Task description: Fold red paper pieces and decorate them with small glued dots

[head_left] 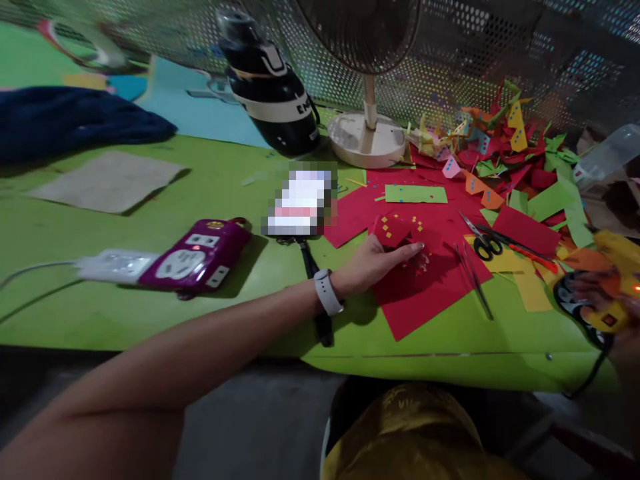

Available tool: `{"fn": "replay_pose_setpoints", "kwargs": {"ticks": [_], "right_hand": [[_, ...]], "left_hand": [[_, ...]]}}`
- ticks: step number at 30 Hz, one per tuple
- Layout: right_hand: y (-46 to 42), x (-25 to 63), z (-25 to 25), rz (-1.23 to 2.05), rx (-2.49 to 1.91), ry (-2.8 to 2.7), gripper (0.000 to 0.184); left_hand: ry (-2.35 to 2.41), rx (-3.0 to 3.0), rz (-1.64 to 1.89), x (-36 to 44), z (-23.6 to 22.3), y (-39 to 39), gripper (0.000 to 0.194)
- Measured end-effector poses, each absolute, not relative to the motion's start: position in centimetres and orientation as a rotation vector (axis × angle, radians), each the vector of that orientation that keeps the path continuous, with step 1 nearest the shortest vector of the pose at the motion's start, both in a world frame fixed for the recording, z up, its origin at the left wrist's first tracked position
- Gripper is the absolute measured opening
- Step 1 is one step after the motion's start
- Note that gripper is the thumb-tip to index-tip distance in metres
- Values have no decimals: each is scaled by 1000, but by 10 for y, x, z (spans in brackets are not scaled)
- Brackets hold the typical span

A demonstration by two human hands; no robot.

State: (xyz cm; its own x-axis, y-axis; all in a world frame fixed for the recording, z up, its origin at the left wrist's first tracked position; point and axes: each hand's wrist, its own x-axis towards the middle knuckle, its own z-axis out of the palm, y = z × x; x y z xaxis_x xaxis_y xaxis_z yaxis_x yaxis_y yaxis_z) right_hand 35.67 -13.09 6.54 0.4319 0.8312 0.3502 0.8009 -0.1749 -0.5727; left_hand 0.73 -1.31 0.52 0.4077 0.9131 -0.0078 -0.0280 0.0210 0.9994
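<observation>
My left hand (373, 263), with a pale watch band (327, 292) on the wrist, pinches a small red paper piece (393, 230) dotted with yellow squares. The thumb stretches over some clear bits on the larger red paper sheet (407, 303) below. At the far right edge my right hand (590, 287), blurred and partly cut off, grips a yellow glue gun (617, 267) with a glowing orange light. A black and white round object (567, 293) lies against it. Tweezers (473, 280) and black-handled scissors (485, 243) rest between the hands.
A phone (300, 203), a purple power strip (200, 257) and a dark bottle (275, 93) stand or lie to the left. Behind are a fan (367, 137) and a heap of coloured paper scraps (500, 153). A black cord (590, 373) hangs over the front edge.
</observation>
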Motion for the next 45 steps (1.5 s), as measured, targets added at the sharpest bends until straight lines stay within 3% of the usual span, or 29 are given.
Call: {"fn": "replay_pose_setpoints", "kwargs": {"ticks": [4,7,14,25,45], "right_hand": [[-87,285,74,1063,-1503,-1287,30],[-73,250,56,1334,-1290,-1337,35],[-79,242,34,1258,-1282,-1543,43],[-80,246,34,1104,-1355,-1756,43],[-80,244,36,1130,-1432,-1740,36]], "left_hand": [[966,1320,879,6,9,-15,33],[954,1282,875,4,11,-15,32],[932,1315,834,3,15,-16,31],[946,1314,823,3,18,-17,34],[1019,1368,803,3,18,-16,38]]}}
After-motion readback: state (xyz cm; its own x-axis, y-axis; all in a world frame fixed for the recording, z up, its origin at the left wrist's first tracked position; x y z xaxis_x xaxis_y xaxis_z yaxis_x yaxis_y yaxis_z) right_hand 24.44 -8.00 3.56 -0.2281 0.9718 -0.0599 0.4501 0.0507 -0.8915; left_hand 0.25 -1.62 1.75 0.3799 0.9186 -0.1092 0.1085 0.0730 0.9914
